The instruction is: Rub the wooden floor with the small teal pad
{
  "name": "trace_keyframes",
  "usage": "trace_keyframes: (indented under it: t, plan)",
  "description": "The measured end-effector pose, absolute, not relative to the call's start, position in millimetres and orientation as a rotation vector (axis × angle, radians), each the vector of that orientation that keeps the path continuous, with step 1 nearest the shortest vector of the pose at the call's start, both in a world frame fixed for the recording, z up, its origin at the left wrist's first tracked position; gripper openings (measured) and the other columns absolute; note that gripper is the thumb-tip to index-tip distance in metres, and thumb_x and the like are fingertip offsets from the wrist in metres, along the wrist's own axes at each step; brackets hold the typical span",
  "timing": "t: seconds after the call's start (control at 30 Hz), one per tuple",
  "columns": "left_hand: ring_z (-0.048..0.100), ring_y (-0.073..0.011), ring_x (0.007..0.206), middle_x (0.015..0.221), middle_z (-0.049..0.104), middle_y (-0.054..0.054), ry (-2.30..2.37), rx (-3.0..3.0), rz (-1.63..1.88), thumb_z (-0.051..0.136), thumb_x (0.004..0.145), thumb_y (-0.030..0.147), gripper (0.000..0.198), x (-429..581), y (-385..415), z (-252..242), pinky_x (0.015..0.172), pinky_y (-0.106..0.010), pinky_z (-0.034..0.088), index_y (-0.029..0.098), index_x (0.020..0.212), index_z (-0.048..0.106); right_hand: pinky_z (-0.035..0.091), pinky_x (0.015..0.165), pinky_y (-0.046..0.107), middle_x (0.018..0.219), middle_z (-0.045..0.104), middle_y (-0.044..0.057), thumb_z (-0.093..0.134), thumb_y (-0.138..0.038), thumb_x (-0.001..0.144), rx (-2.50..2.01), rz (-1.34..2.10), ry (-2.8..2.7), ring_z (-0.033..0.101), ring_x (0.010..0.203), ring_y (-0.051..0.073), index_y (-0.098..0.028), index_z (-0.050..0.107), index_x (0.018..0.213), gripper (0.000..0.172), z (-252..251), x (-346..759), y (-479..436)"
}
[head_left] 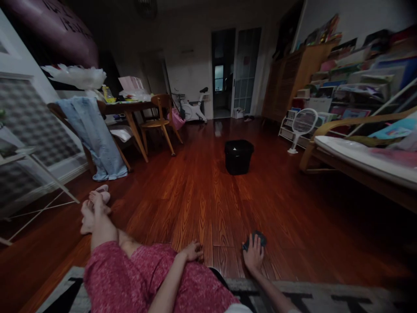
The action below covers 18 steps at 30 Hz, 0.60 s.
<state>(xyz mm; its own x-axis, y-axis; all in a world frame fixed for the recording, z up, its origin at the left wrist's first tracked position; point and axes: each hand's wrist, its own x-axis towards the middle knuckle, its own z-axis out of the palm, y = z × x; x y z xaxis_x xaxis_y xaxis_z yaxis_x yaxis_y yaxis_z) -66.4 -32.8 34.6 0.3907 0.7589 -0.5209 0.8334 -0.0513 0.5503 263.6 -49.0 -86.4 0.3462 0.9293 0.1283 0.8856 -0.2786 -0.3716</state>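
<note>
I sit on the floor with my legs in red patterned trousers [137,274] stretched to the left. My left hand [193,251] rests on the wooden floor [202,195] beside my thigh, fingers curled loosely, holding nothing I can see. My right hand [253,255] lies flat on the floor with its fingers pressed on a small dark cloth [259,238]. A black bucket [238,156] stands further out on the floor, well beyond both hands.
A grey patterned rug [325,298] lies under me. A wooden table [130,108] with chairs and a draped blue cloth [94,134] stands at left. A wooden-framed sofa [361,161] and bookshelves line the right. A white drying rack [29,182] stands at far left.
</note>
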Motion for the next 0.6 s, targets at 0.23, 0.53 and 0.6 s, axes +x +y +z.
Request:
trace_keyframes:
  t: [0.23, 0.53, 0.6]
  plan:
    - [0.028, -0.0328, 0.150, 0.162, 0.035, -0.009, 1.420, 1.799, -0.129, 0.055, 0.081, 0.072, 0.082, -67, -31, 29, 0.123, -0.044, 0.023, 0.022, 0.146, 0.049, 0.015, 0.125, 0.048, 0.168, 0.017, 0.004, 0.045, -0.023, 0.085, -1.777, 0.314, -2.214, 0.008, 0.155, 0.022, -0.022, 0.027, 0.159, 0.076, -89, 181, -80]
    - [0.026, -0.0299, 0.151, 0.164, 0.031, -0.012, 1.425, 1.803, -0.133, 0.053, 0.084, 0.068, 0.083, -72, -31, 25, 0.124, -0.037, 0.021, 0.016, 0.148, 0.047, 0.016, 0.124, 0.046, 0.166, 0.025, 0.008, 0.039, -0.020, 0.089, -1.915, 0.406, -2.176, 0.020, 0.154, 0.022, -0.019, 0.036, 0.156, 0.066, -29, 192, -6]
    - [0.027, -0.0295, 0.150, 0.164, 0.030, -0.010, 1.428, 1.796, -0.133, 0.053, 0.084, 0.067, 0.081, -73, -31, 24, 0.124, -0.038, 0.021, 0.019, 0.149, 0.046, 0.018, 0.124, 0.047, 0.166, 0.027, 0.008, 0.037, -0.024, 0.092, -1.894, 0.413, -2.177, 0.021, 0.153, 0.022, -0.021, 0.036, 0.155, 0.063, -33, 198, -2]
